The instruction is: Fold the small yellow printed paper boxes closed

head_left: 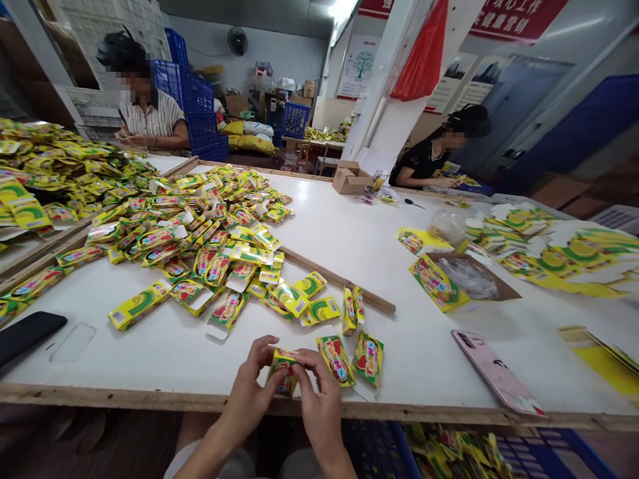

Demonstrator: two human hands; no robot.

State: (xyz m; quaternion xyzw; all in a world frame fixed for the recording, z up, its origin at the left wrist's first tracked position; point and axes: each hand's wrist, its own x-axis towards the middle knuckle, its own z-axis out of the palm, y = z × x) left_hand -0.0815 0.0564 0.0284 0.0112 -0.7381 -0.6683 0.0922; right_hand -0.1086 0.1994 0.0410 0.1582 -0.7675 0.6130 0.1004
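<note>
My left hand and my right hand are closed on one small yellow-green carton with red fruit print, held upright over the table's front edge. The thumbs press on its near face and the fingers wrap its sides. Just right of my right hand lie two flat printed packets. Beyond them two slim cartons stand close together. A large heap of similar cartons spreads over the table to the left, some with white end flaps open.
A wooden strip lies across the white table. On the right are a pink phone, an open printed box and flat cartons. A black phone lies left. Two people sit beyond. Blue crates stand below.
</note>
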